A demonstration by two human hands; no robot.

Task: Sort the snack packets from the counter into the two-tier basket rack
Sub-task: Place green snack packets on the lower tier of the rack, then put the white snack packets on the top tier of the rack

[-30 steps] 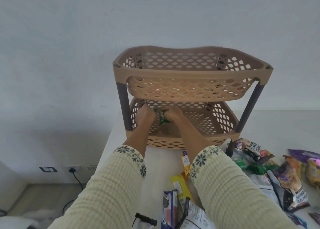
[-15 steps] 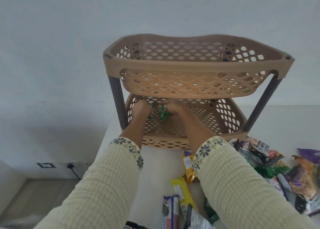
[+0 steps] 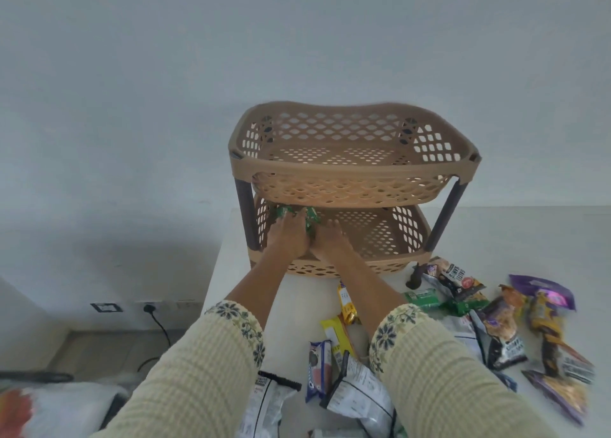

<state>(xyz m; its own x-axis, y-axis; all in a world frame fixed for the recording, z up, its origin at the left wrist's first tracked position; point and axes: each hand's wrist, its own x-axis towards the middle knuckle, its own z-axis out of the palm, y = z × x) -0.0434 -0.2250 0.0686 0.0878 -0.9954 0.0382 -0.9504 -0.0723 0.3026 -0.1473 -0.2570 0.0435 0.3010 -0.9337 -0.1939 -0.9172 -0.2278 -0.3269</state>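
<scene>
The tan two-tier basket rack [image 3: 353, 169] stands on the white counter [image 3: 515, 232] against the wall. Its upper basket holds nothing. Both my hands reach into the left part of the lower basket [image 3: 396, 239]. My left hand [image 3: 284, 239] lies on small green snack packets [image 3: 312, 222], fingers curled over them. My right hand [image 3: 330, 239] rests flat beside them, fingers spread. More packets lie on the counter: yellow bars [image 3: 345, 300], a blue biscuit pack [image 3: 319, 368], a white bag [image 3: 360, 391], green packs [image 3: 426, 298], and dark and purple bags [image 3: 542, 290].
The counter's left edge [image 3: 215, 272] drops to the floor beside my left arm. A wall socket with a black cable [image 3: 150, 307] sits low on the wall. A white bag [image 3: 66, 404] lies at the bottom left. Dark rack legs [image 3: 246, 219] flank the lower basket.
Both hands have shifted left inside the lower basket with the green packets. My right hand has flattened out. My head has risen, so the upper basket's inside now shows.
</scene>
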